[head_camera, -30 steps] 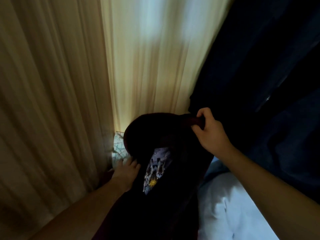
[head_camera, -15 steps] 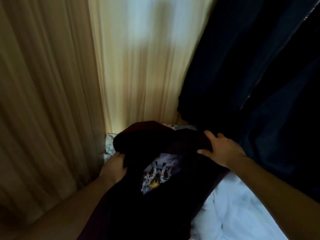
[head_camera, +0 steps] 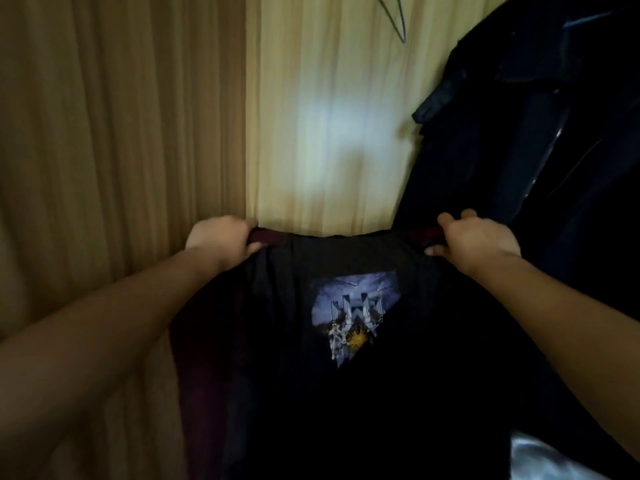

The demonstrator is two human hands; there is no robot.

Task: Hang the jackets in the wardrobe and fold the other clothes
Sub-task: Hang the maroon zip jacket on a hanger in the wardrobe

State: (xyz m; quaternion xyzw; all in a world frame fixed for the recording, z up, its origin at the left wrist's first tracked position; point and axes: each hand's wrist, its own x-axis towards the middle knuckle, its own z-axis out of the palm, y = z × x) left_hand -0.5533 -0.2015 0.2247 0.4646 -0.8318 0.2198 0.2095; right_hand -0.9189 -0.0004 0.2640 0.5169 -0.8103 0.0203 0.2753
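Observation:
A dark, nearly black T-shirt (head_camera: 363,393) with a blue and white printed picture hangs spread out in front of me. My left hand (head_camera: 221,242) grips its top edge at the left corner. My right hand (head_camera: 476,242) grips the same edge at the right corner. Between the two hands the edge is stretched fairly straight, and the cloth falls down toward me. At the right hangs a dark navy jacket (head_camera: 540,140) with its collar showing.
Beige curtains (head_camera: 121,133) fill the left and the back, lit paler in the middle. A thin wire hanger (head_camera: 398,19) shows at the top. A patch of white bedding (head_camera: 554,459) lies at the lower right.
Both hands have lifted the T-shirt off the bed and pulled it wide apart. My left hand has gone from the bunched cloth to the top left corner. The view has tilted upward.

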